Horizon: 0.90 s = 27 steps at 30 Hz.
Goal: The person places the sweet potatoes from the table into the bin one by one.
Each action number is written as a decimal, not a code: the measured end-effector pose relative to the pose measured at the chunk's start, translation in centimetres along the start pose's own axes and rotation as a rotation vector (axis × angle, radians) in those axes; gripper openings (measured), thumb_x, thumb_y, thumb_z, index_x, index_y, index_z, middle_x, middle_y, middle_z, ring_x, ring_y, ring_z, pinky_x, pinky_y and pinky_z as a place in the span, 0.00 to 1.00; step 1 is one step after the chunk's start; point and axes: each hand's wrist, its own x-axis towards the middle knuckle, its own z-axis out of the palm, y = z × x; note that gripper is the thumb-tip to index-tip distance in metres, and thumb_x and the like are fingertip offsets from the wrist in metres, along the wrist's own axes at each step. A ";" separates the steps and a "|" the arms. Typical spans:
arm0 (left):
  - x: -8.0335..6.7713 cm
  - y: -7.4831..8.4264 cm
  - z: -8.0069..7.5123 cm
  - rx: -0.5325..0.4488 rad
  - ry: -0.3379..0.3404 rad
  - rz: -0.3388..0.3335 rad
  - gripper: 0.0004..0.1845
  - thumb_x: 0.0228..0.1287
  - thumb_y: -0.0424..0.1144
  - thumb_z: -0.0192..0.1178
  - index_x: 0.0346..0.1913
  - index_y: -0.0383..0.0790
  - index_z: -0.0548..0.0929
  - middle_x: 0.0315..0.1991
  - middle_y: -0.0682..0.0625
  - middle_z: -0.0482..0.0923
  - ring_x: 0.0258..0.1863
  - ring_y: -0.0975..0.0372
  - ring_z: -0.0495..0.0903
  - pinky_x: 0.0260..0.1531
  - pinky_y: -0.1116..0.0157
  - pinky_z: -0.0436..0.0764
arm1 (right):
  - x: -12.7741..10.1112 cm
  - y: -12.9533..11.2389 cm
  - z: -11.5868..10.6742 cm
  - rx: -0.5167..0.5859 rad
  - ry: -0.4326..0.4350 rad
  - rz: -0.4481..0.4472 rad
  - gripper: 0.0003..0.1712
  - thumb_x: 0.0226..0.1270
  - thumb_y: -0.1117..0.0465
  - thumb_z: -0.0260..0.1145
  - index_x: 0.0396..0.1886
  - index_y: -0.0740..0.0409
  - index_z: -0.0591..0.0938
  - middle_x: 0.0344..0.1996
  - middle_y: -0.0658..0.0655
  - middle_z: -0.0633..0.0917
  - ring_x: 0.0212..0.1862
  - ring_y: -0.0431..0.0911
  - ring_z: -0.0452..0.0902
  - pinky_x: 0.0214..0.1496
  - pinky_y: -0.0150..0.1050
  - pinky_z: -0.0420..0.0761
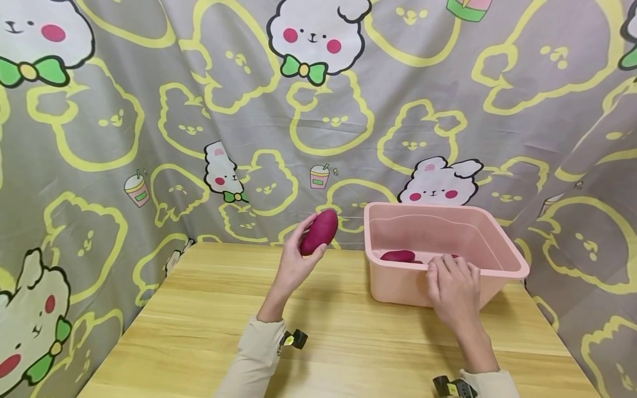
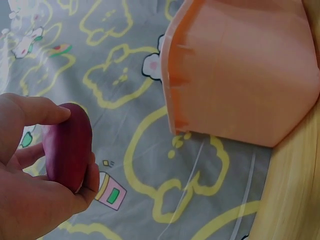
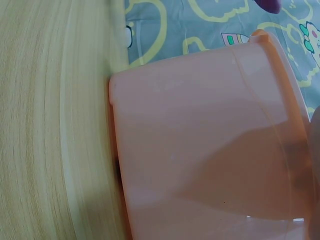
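My left hand (image 1: 294,266) grips a purple-red sweet potato (image 1: 321,231) and holds it above the table, to the left of a pink plastic bin (image 1: 398,284). In the left wrist view the thumb presses one side of the sweet potato (image 2: 75,145) and the fingers curl round the other. My right hand (image 1: 454,287) grips the bin's near rim, its fingers hooked over the edge. Inside the bin lies another sweet potato (image 1: 398,256), with a bit more purple-red showing just behind the right fingers. The near wall hides most of the bin's floor.
The bin stands at the back right of a light wood table (image 1: 199,320). Behind and beside the table hangs a grey curtain (image 1: 259,127) printed with yellow outlines and white cartoon animals. Each wrist wears a strap with a small black device (image 1: 298,338).
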 end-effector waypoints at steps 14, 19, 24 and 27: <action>0.7 0.5 1.7 -0.012 -0.045 0.053 0.37 0.61 0.23 0.65 0.74 0.42 0.71 0.68 0.43 0.72 0.59 0.48 0.79 0.51 0.51 0.82 | 0.0 0.0 0.0 0.011 0.008 -0.005 0.16 0.77 0.56 0.46 0.31 0.58 0.75 0.30 0.59 0.77 0.38 0.61 0.69 0.52 0.61 0.63; 0.9 0.7 2.6 -0.017 -0.054 0.066 0.37 0.60 0.21 0.66 0.74 0.39 0.71 0.67 0.40 0.72 0.59 0.46 0.78 0.55 0.49 0.80 | 0.0 0.0 0.0 0.011 0.012 -0.008 0.16 0.77 0.56 0.46 0.31 0.58 0.74 0.30 0.59 0.77 0.38 0.61 0.69 0.52 0.61 0.63; 1.1 0.9 3.4 -0.010 -0.054 0.055 0.37 0.60 0.19 0.65 0.74 0.32 0.69 0.66 0.35 0.71 0.60 0.42 0.77 0.55 0.45 0.79 | 0.0 -0.1 0.0 0.010 0.010 -0.009 0.16 0.77 0.56 0.46 0.31 0.58 0.75 0.30 0.59 0.77 0.39 0.61 0.69 0.52 0.61 0.63; 1.1 1.7 3.9 -0.011 -0.064 0.052 0.35 0.61 0.18 0.64 0.73 0.28 0.69 0.67 0.32 0.71 0.60 0.40 0.77 0.55 0.44 0.78 | 0.0 -0.1 0.0 0.010 0.008 -0.007 0.16 0.77 0.57 0.46 0.32 0.58 0.75 0.30 0.59 0.77 0.39 0.61 0.70 0.52 0.61 0.63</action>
